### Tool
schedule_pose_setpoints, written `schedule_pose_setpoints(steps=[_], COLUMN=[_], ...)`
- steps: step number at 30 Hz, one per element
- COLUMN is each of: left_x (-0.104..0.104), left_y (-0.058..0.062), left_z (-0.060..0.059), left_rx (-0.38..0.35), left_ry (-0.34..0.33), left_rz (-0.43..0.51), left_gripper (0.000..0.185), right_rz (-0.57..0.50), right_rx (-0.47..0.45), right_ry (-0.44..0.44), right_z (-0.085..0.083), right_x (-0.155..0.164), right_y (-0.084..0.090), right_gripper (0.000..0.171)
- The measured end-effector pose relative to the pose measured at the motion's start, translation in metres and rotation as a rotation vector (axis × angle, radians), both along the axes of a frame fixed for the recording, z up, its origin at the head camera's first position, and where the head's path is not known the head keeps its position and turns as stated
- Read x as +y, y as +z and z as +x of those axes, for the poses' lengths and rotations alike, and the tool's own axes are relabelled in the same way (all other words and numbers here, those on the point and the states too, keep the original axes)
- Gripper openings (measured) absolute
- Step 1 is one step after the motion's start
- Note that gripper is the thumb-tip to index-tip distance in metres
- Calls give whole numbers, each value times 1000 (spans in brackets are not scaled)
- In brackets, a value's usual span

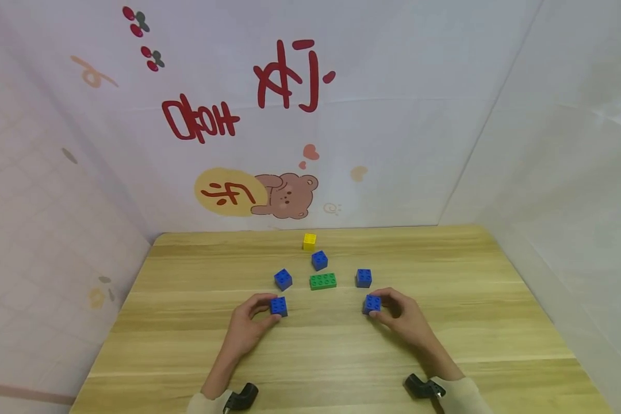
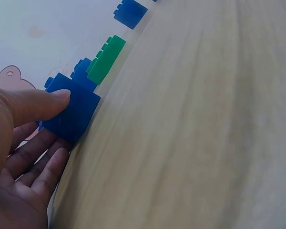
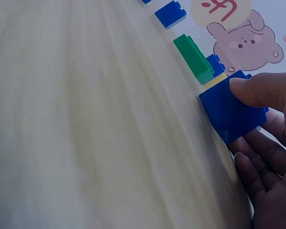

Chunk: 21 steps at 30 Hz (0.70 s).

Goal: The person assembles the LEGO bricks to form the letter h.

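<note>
On the pale wooden tabletop (image 1: 186, 322), our left hand (image 1: 245, 328) pinches a small square blue plastic building brick (image 1: 278, 306) between thumb and curled fingers, while our right hand (image 1: 405, 319) grips a matching square blue studded brick (image 1: 372, 303) the same way. Both bricks sit flat on the wood, studs pointing straight up; being square, neither shows a long axis. The left wrist view shows the thumb pressed on the left brick's side wall with the fingers (image 2: 43, 164) behind it; the right wrist view mirrors this. Between and beyond the hands, at twelve o'clock, lies a green rectangular plastic brick (image 1: 323, 281), its long axis running from nine to three o'clock. Three more loose blue square bricks (image 1: 283, 279) surround it, and a small yellow plastic brick (image 1: 309, 241) stands farthest, near the illustrated backdrop wall (image 1: 269, 195).
</note>
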State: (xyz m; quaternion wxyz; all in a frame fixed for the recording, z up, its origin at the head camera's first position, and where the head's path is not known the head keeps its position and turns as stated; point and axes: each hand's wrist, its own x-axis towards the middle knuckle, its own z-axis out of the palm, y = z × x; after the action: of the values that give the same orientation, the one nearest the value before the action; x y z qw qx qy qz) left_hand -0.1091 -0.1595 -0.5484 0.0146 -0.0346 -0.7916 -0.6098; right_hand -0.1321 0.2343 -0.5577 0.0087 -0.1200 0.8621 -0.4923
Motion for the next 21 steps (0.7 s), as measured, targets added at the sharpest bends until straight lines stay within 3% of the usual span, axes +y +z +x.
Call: schedule_pose_setpoints(steps=[12, 21], left_x=[3, 9], left_y=[0, 0], left_z=[2, -2], left_rx=[-9, -15], left_ry=[-7, -30], left_rz=[-14, -3], left_gripper=[41, 42], right_rz=[-26, 8], right_rx=[14, -4], right_ry=[54, 38], right_z=[-3, -3], right_x=[-12, -21], right_y=[-2, 1], right_gripper=[38, 40])
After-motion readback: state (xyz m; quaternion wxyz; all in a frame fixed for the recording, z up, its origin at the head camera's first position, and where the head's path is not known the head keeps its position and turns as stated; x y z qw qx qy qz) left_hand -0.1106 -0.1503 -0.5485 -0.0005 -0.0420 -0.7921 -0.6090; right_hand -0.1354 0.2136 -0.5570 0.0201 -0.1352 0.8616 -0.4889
